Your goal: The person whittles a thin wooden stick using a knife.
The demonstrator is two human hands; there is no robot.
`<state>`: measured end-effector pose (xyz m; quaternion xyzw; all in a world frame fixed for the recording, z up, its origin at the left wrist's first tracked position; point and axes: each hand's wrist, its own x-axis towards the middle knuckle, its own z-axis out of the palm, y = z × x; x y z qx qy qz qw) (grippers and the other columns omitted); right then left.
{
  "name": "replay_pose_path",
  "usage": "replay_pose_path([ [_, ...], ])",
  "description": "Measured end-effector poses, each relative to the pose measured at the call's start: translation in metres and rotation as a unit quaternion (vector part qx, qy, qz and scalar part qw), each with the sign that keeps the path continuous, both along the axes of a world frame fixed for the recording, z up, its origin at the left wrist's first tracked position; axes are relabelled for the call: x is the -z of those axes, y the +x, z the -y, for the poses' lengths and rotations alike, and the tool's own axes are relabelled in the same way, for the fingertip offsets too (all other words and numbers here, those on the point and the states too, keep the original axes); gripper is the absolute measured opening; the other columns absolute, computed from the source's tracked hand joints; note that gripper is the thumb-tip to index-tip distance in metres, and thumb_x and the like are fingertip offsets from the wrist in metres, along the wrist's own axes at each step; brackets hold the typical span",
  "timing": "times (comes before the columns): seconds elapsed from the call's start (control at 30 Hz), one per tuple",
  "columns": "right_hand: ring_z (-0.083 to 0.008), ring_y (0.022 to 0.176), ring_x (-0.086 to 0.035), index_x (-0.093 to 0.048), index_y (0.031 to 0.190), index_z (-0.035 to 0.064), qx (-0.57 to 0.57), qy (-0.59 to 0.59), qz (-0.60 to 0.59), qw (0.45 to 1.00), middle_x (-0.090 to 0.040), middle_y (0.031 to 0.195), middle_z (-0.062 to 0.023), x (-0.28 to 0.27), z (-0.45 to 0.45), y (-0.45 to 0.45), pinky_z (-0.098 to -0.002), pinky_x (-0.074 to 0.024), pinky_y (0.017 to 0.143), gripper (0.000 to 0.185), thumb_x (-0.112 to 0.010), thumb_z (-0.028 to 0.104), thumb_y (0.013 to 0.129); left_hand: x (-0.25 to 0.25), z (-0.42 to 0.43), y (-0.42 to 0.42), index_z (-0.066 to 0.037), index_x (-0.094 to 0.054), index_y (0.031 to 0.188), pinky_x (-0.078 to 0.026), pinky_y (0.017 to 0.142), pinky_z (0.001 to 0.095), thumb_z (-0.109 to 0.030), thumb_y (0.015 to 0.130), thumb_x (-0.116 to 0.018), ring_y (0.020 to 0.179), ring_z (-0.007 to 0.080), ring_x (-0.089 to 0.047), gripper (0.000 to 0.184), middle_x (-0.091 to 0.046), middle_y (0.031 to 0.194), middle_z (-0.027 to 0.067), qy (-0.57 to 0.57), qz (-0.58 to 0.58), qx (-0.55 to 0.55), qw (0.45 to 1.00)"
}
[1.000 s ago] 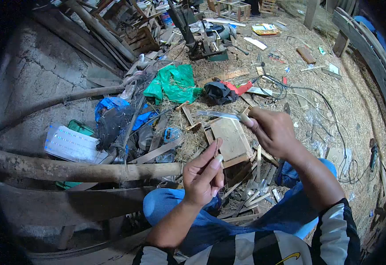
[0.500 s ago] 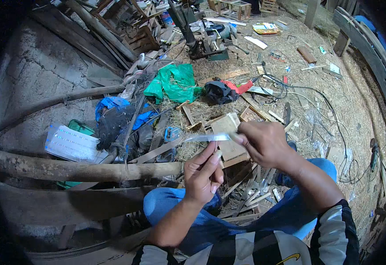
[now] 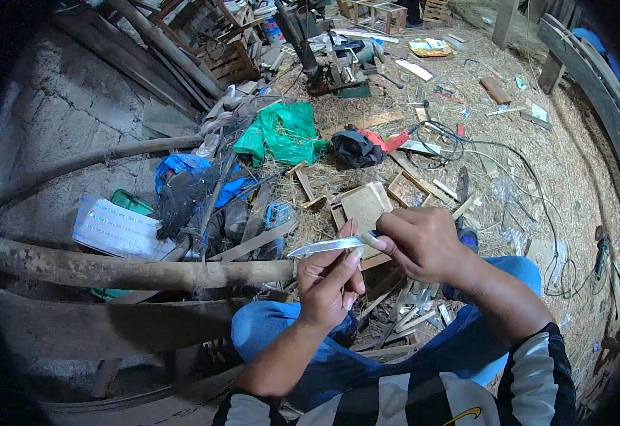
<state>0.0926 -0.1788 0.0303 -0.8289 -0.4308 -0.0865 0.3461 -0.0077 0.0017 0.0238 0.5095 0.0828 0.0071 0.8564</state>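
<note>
Littered floor (image 3: pixel 573 170), knife (image 3: pixel 324 246) across hands (image 3: pixel 427 245)

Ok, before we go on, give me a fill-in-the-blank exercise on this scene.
The right hand grips a ____.
Its blade points toward the person's ____ side.
The crumpled plastic beside the black bundle is ____.
The jeans are ____.
Missing words: knife; left; green; blue.
</note>
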Motion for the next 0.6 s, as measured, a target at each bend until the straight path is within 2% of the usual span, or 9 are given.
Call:
replay_pose_path([
  [0.17, -0.0333, 0.058, -0.062, -0.056, 0.088, 0.012, 0.017, -0.011, 0.014, 1.0, -0.058, 0.066, -0.0095, 0.005, 0.004, 0.008, -0.0463, -0.0456, 0.048, 0.027, -0.059, 0.037, 0.097, 0.006, -0.001, 0.002, -0.003, -0.055, 0.142, -0.034, 0.039, 0.0182, -0.009, 0.1, -0.06, 0.044, 0.0046, -0.044, 0.042, -0.062, 0.065, 0.0045, -0.046, -0.004, 0.01, 0.999],
  [0.2, -0.0331, 0.058, -0.063, -0.056, 0.088, 0.0122, 0.022, -0.019, 0.014, 0.999, -0.058, 0.066, -0.0091, 0.006, 0.004, 0.009, -0.0464, -0.0456, 0.048, 0.027, -0.059, 0.037, 0.097, 0.007, -0.002, 0.003, -0.003, -0.057, 0.14, -0.036, 0.039, 0.0201, -0.006, 0.1, -0.057, 0.043, 0.0058, -0.045, 0.04, -0.067, 0.076, 0.0074, -0.06, -0.004, 0.004, 0.998],
  [0.27, -0.0329, 0.059, -0.063, -0.057, 0.089, 0.0125, 0.027, -0.025, 0.016, 0.999, -0.058, 0.066, -0.0088, 0.007, 0.005, 0.012, -0.0466, -0.0456, 0.048, 0.027, -0.059, 0.038, 0.097, 0.015, -0.005, 0.004, -0.003, -0.059, 0.138, -0.038, 0.038, 0.022, -0.003, 0.1, -0.054, 0.042, 0.0071, -0.045, 0.038, -0.072, 0.086, 0.0104, -0.073, -0.003, -0.003, 0.997],
  [0.3, -0.0333, 0.06, -0.063, -0.057, 0.089, 0.0124, 0.037, -0.036, 0.007, 0.999, -0.059, 0.067, -0.0091, 0.007, 0.005, 0.013, -0.0471, -0.046, 0.049, 0.027, -0.059, 0.038, 0.097, 0.022, -0.009, 0.004, -0.004, -0.059, 0.138, -0.037, 0.038, 0.0218, -0.003, 0.101, -0.053, 0.042, 0.0067, -0.045, 0.038, -0.073, 0.098, 0.0105, -0.099, 0.019, 0.007, 0.995],
  [0.37, -0.0338, 0.061, -0.064, -0.057, 0.089, 0.0123, 0.048, -0.046, -0.001, 0.998, -0.06, 0.069, -0.0094, 0.01, 0.007, 0.017, -0.0476, -0.0464, 0.05, 0.028, -0.059, 0.038, 0.097, 0.026, -0.011, 0.003, -0.004, -0.058, 0.139, -0.037, 0.038, 0.0216, -0.003, 0.101, -0.053, 0.043, 0.0064, -0.045, 0.038, -0.074, 0.109, 0.0106, -0.126, 0.042, 0.016, 0.991],
  [0.47, -0.0373, 0.067, -0.065, -0.058, 0.09, 0.0122, 0.134, -0.047, -0.016, 0.99, -0.064, 0.075, -0.0125, 0.021, 0.012, 0.033, -0.05, -0.0471, 0.055, 0.028, -0.057, 0.039, 0.099, 0.015, -0.009, 0.002, -0.006, -0.058, 0.14, -0.036, 0.038, 0.0208, -0.003, 0.101, -0.053, 0.044, 0.0058, -0.045, 0.039, -0.071, 0.123, 0.0086, -0.069, 0.026, -0.02, 0.997],
  [0.57, -0.0372, 0.068, -0.065, -0.059, 0.091, 0.0125, 0.183, -0.081, -0.05, 0.978, -0.064, 0.075, -0.0135, 0.001, 0.019, 0.039, -0.0498, -0.0465, 0.055, 0.026, -0.058, 0.038, 0.098, 0.011, -0.008, -0.001, -0.007, -0.057, 0.141, -0.036, 0.038, 0.0201, -0.003, 0.101, -0.053, 0.044, 0.0057, -0.045, 0.041, -0.073, 0.119, 0.0082, -0.052, 0.041, -0.007, 0.998],
  [0.6, -0.0365, 0.067, -0.065, -0.058, 0.09, 0.012, 0.166, -0.06, -0.039, 0.984, -0.063, 0.073, -0.0129, -0.001, 0.019, 0.036, -0.0489, -0.0462, 0.055, 0.026, -0.059, 0.037, 0.097, 0.008, -0.007, 0.001, -0.007, -0.057, 0.141, -0.036, 0.038, 0.0201, -0.003, 0.101, -0.054, 0.043, 0.0056, -0.044, 0.041, -0.073, 0.115, 0.0076, -0.043, 0.027, -0.018, 0.999],
])
